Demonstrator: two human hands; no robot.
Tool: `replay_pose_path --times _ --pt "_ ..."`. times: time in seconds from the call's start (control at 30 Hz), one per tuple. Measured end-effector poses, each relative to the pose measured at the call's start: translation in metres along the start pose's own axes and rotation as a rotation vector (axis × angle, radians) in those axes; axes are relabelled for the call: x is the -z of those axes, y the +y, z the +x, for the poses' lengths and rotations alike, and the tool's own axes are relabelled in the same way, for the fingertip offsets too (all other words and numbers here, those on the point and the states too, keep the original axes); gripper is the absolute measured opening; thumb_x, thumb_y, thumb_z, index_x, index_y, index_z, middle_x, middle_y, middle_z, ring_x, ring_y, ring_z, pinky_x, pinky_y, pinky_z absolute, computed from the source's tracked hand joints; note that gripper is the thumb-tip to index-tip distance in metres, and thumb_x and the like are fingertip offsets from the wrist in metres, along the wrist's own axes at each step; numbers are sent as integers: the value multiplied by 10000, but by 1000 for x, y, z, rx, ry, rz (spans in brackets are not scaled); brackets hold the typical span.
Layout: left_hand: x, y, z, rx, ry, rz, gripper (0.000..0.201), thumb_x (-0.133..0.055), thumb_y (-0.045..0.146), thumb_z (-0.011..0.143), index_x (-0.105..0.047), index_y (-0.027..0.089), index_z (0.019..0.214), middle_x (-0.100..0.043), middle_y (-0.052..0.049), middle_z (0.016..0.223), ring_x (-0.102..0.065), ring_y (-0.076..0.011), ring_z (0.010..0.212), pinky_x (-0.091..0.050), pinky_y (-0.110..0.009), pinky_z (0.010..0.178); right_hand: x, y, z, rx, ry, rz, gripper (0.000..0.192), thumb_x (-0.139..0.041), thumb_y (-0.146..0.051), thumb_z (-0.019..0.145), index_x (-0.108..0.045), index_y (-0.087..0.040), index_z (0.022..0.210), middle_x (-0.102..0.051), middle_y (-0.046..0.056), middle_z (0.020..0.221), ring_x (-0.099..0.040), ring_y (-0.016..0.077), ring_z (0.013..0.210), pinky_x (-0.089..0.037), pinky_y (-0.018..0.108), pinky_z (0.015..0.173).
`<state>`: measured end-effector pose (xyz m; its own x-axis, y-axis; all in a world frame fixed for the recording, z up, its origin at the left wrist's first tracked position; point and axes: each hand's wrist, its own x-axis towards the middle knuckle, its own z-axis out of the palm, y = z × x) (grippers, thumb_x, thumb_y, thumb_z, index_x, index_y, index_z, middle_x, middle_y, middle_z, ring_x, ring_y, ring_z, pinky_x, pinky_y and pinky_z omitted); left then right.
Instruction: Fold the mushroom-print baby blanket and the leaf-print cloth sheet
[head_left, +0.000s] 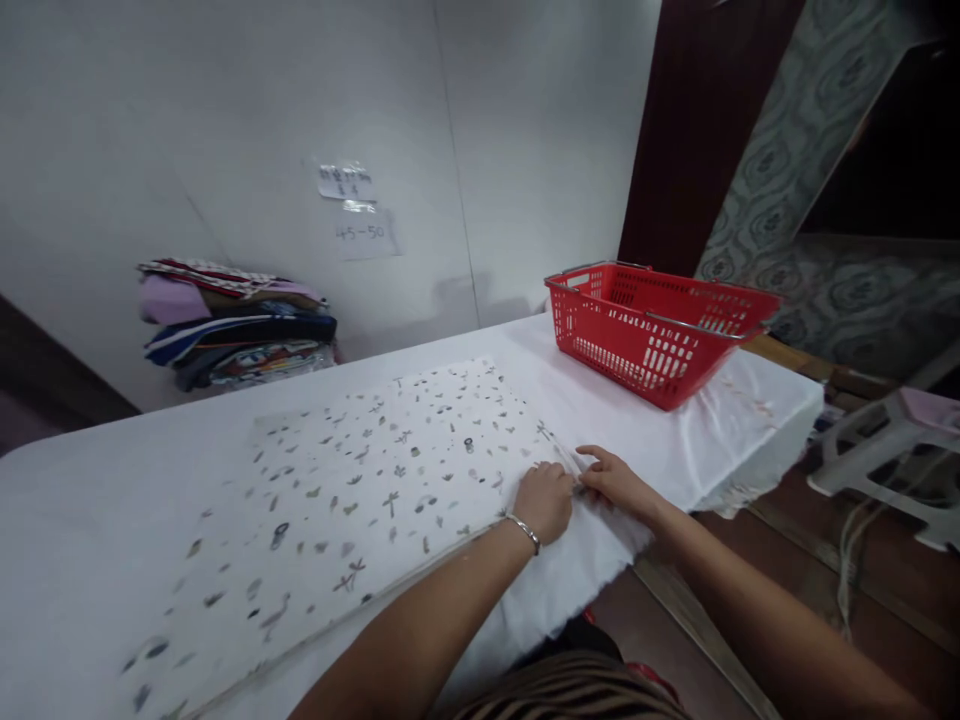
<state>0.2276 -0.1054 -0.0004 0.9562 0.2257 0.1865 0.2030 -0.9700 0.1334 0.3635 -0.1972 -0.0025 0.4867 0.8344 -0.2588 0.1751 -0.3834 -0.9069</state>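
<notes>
- Left hand (545,500) (bracelet on wrist) sat knuckles-up on the near right corner of the printed cloth (360,480), fingers curled together, pinching the fabric edge.
- Right hand (615,480) touched the left one, fingers bunched on the same corner.
- Cloth lay flat on the white table (90,520), spread left of both hands.
- Red basket (652,330) stood far right, well apart.
- Folded clothes stack (232,325) sat far left against the wall.

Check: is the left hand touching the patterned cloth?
Touching. The head view shows the left hand resting knuckles-up on the near right corner of the patterned cloth, fingers curled onto its edge, no gap visible.
</notes>
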Motion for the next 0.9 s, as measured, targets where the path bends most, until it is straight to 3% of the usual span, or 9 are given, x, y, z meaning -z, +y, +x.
replay_pose_path --times 0.37,0.57,0.73,0.9 --pt "-3 5 -13 113 -9 24 228 -464 163 770 -540 150 985 -538 -110 1032 -446 -246 998 -384 -392 789 4 0 -8 -8 29 58 555 -517 -300 660 -426 -161 1190 -487 -68 507 -385 85 376 -275 188 353" --pt "6 -6 -35 161 -43 75 217 -475 159 766 -540 140 972 -532 -127 1026 -438 -241 952 -369 -393 766 11 12 -8 -5 -30 -9 561 -535 -406 679 -462 -209 1200 -472 -53 521 -414 109 402 -293 218 372" --pt "21 -33 -79 233 -27 138 182 -454 131 784 -533 146 947 -537 -111 991 -440 -234 934 -365 -383 751 18 25 -4 -31 -54 -108 403 -537 -483 684 -617 -241 996 -472 -1 539 -441 140 424 -331 274 396" --pt "40 -64 -147 388 -45 177 214 -431 75 797 -537 172 956 -546 -86 985 -453 -215 949 -359 -362 780 20 30 -3 -64 -11 -127 344 -553 -548 648 -646 -324 892 -454 29 530 -424 157 406 -329 319 395"
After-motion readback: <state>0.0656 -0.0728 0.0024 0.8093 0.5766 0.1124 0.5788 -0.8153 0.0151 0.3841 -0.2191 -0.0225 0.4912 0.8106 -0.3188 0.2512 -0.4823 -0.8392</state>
